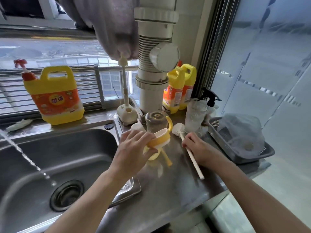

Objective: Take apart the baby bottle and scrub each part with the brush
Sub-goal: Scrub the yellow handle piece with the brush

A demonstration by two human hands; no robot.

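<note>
Baby bottle, in parts. Yellow collar [161, 139] with white rim, yellow straw [166, 158] hanging below: gripped by left hand [133, 146] over steel counter [168, 190], right of sink [67, 148]. Clear bottle body [155, 122]: on counter just behind. White brush [193, 159]: handle held by right hand [201, 149]. Hands apart.

The sink [75, 148] is set at the left with the detergent jug [55, 98] behind it, and on the counter [176, 190] to its right the bottle body [154, 122] is stood, the brush [192, 159] laid beside it, the basket [252, 156] placed farthest right.
</note>
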